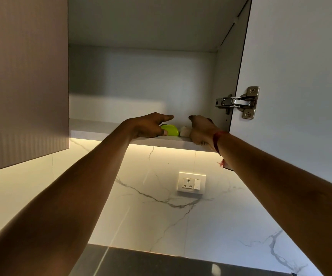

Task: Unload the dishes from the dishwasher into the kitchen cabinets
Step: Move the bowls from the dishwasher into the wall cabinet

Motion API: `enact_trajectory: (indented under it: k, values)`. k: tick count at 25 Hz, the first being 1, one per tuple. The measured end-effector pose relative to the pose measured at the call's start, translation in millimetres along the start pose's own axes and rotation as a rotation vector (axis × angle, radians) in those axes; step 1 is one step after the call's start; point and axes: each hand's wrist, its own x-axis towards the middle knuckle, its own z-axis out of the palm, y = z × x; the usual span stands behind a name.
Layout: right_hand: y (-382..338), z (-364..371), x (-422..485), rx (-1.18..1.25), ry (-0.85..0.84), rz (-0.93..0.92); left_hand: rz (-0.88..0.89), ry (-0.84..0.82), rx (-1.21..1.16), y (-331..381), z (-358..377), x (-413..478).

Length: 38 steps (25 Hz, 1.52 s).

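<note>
Both arms up and I'm into the open cabinet. My left hand (pixel 148 126) is on the lime-green piece (pixel 172 130): thumb pressed to its near side, the other fingers curled over the top, forefinger stretched out straight toward my other hand. That piece sits on the shelf (pixel 93 129), right at the front edge, under my left palm.

Just beyond its far end, between my two hands, is a white piece (pixel 185 132), touching or nearly touching the green one. My right hand (pixel 200 129) is hard up against it, forefinger pointing back at the left and the lower fingers bent at the shelf's lip. I can't tell whether it grips the white piece, the shelf edge or nothing.

How far along? I'd say at least these two pieces have reached the cabinet and are being set down or nudged into place. Behind my hands the shelf looks bare. The dishwasher is out of view, so I can't say what's left in it.

Anything to read? No. The hinge (pixel 238 102) up and right of my right hand shows no legible stamp, and the socket plate (pixel 191 183) below my wrists is unmarked.
</note>
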Motion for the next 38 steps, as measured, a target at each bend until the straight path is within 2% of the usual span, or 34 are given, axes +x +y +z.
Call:
enact_trajectory:
  k: [2,6,10,15,20,26,30,38]
  values:
    - [3,3,-5,0.024,0.07,-0.016,0.01,0.103,-0.028,-2,0,-4]
    - [3,13,-18,-0.055,0.115,-0.211,0.104,0.511,0.105,4,13,-19]
    - [4,26,-45,-0.067,0.221,-0.327,0.209,0.553,0.302,9,44,-48]
    - [19,36,-102,-0.094,0.433,-0.556,0.286,0.721,0.377,37,81,-104]
    - [55,30,-175,-0.034,0.411,-0.532,0.244,0.675,0.379,79,134,-148]
    - [150,26,-298,-0.046,0.257,-0.458,0.285,0.533,0.244,142,245,-202]
    - [238,19,-395,-0.05,0.206,-0.308,0.292,0.405,0.188,211,332,-234]
    - [396,-4,-599,-0.091,0.123,0.11,0.523,0.075,0.022,360,510,-286]
